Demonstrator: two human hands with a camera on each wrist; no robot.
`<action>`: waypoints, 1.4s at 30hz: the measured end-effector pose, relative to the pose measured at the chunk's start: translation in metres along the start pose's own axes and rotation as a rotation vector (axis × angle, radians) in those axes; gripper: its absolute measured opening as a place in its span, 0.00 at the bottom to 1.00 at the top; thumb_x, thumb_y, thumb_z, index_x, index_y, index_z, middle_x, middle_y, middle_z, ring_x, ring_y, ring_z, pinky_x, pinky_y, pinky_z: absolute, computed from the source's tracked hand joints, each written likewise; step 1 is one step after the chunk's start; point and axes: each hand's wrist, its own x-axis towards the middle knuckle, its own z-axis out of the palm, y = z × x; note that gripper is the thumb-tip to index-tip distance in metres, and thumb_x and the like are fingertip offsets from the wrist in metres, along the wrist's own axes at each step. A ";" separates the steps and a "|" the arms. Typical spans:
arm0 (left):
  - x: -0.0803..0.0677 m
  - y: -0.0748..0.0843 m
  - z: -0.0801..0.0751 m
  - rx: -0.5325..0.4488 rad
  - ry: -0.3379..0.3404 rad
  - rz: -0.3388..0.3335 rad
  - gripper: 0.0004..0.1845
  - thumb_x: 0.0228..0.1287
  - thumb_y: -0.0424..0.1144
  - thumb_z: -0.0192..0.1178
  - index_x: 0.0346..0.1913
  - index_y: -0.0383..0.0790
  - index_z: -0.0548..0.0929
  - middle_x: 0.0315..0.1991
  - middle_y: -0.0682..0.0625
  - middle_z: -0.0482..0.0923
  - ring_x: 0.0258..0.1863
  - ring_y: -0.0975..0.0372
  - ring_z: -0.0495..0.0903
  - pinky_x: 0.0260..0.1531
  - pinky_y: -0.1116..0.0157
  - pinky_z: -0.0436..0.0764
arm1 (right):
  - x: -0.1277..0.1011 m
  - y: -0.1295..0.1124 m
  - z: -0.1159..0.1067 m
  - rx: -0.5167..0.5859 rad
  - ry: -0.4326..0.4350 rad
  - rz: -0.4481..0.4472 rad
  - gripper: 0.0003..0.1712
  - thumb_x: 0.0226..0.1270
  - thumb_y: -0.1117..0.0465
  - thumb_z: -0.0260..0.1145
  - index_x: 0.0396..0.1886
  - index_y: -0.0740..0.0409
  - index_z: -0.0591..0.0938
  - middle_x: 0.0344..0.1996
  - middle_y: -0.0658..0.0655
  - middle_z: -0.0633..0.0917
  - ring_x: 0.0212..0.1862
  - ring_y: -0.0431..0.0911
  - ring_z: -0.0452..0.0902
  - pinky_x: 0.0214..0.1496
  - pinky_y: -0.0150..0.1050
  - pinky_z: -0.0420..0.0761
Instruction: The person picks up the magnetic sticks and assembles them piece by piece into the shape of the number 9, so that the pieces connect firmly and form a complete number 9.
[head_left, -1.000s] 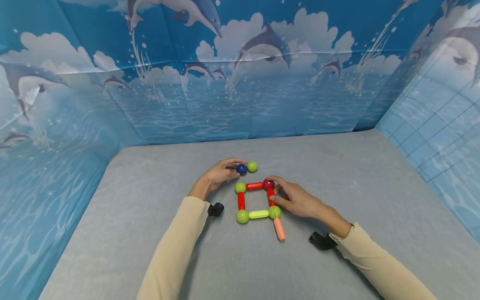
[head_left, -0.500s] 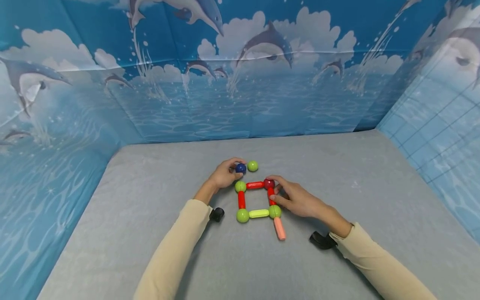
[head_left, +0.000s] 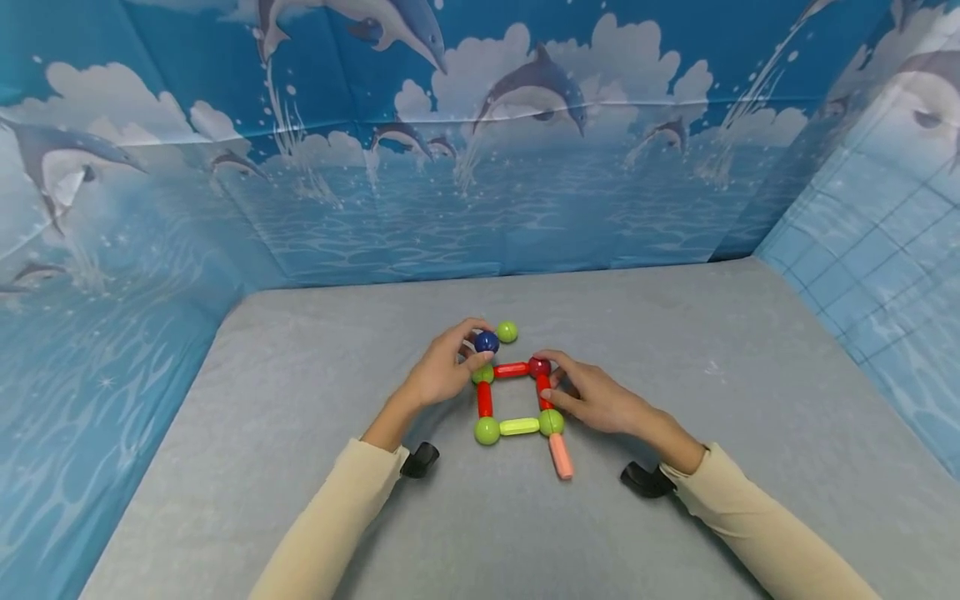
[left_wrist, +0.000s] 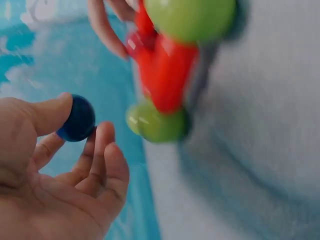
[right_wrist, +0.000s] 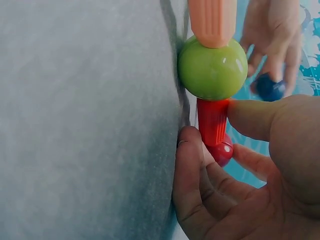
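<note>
My left hand (head_left: 442, 367) pinches a dark blue ball (head_left: 487, 342) between thumb and fingers, over the back left corner of a square of sticks and balls. In the left wrist view the blue ball (left_wrist: 79, 119) shows raised in the fingers. That corner has a green ball (head_left: 483, 377), partly behind the thumb. At the square's right side my right hand (head_left: 600, 402) holds a red stick (right_wrist: 212, 120) with the thumb against it and a fingertip at the dark red ball (head_left: 539, 367). A yellow-green stick (head_left: 520, 427) forms the front side, between two green balls.
A loose green ball (head_left: 507, 332) lies behind the square. From the front right green ball (head_left: 551, 422) a salmon stick (head_left: 561, 457) points toward me. The grey cloth surface (head_left: 360, 533) meets a blue dolphin-print curtain (head_left: 525, 225) at the back and sides.
My left hand has gripped the blue ball, lifted it away from the loose green ball and brought it toward the back left corner. The right hand has stayed in place.
</note>
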 end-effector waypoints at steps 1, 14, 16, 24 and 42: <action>-0.006 0.005 0.001 -0.005 -0.011 0.014 0.19 0.74 0.37 0.59 0.64 0.42 0.73 0.53 0.42 0.78 0.44 0.54 0.79 0.41 0.60 0.80 | 0.000 0.000 0.000 0.001 -0.001 0.007 0.33 0.75 0.57 0.62 0.75 0.56 0.62 0.46 0.58 0.82 0.31 0.42 0.74 0.34 0.35 0.75; -0.070 0.034 0.041 -0.037 -0.313 0.107 0.19 0.68 0.41 0.66 0.58 0.47 0.73 0.44 0.54 0.82 0.35 0.71 0.79 0.33 0.72 0.78 | -0.001 0.001 0.000 -0.007 0.013 -0.022 0.32 0.76 0.57 0.61 0.74 0.57 0.63 0.45 0.58 0.82 0.30 0.41 0.73 0.33 0.35 0.73; -0.076 0.034 0.052 -0.031 -0.382 0.123 0.22 0.69 0.42 0.65 0.62 0.49 0.72 0.45 0.55 0.82 0.34 0.73 0.78 0.34 0.74 0.78 | -0.001 0.002 0.001 -0.011 0.016 -0.026 0.32 0.76 0.57 0.62 0.74 0.56 0.63 0.44 0.58 0.82 0.31 0.41 0.73 0.34 0.35 0.74; -0.079 0.036 0.081 0.124 -0.458 0.203 0.23 0.68 0.44 0.66 0.63 0.54 0.73 0.36 0.61 0.77 0.28 0.77 0.74 0.31 0.78 0.75 | 0.000 0.003 0.003 -0.018 0.010 -0.007 0.32 0.76 0.56 0.61 0.75 0.53 0.62 0.46 0.57 0.82 0.34 0.43 0.74 0.36 0.37 0.74; -0.068 0.046 0.095 0.258 -0.463 0.150 0.25 0.65 0.53 0.67 0.62 0.54 0.74 0.52 0.59 0.78 0.43 0.74 0.74 0.40 0.74 0.74 | -0.002 0.003 -0.002 -0.023 0.008 -0.028 0.32 0.76 0.55 0.61 0.74 0.55 0.62 0.46 0.59 0.82 0.32 0.41 0.73 0.35 0.36 0.73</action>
